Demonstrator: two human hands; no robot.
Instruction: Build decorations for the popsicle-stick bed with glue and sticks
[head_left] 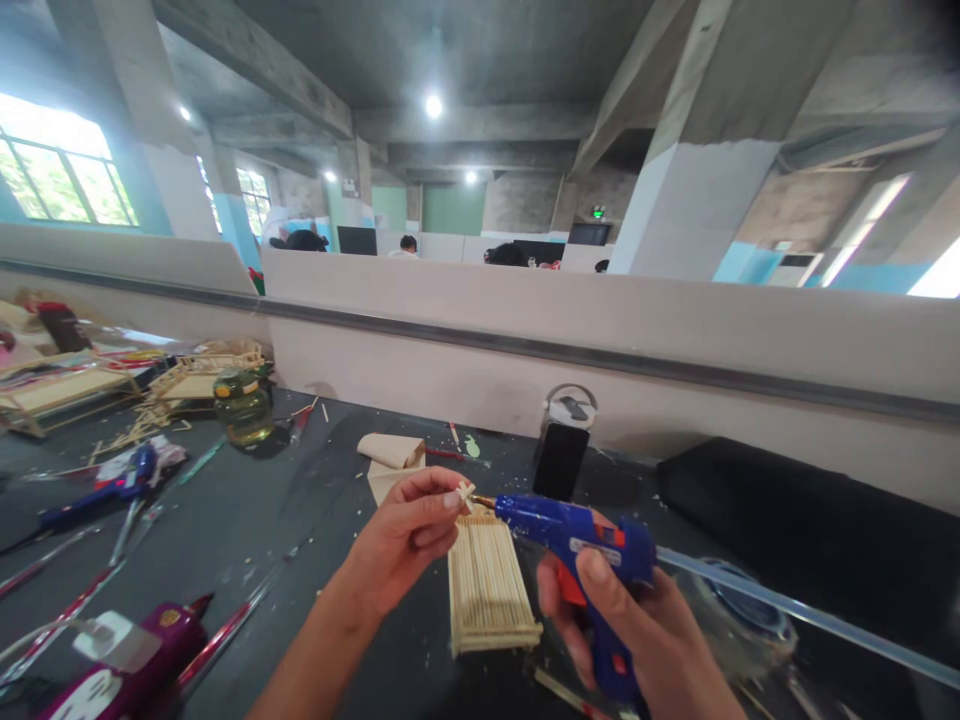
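My right hand is wrapped round a blue hot glue gun, fingers at its red trigger. A long clear glue stick sticks out of its back end. Pinched in the fingertips of my left hand is a small piece of crossed wooden sticks. The gun's nozzle points left and meets or nearly meets this piece; which one, I cannot tell. Below both hands a small rectangular frame of thin wooden sticks lies on the dark table.
A phone leans upright behind the glue gun. At left are a jar of yellowish liquid, another glue gun, a purple power strip and stick-built models. A glass jar stands right; a low partition runs behind.
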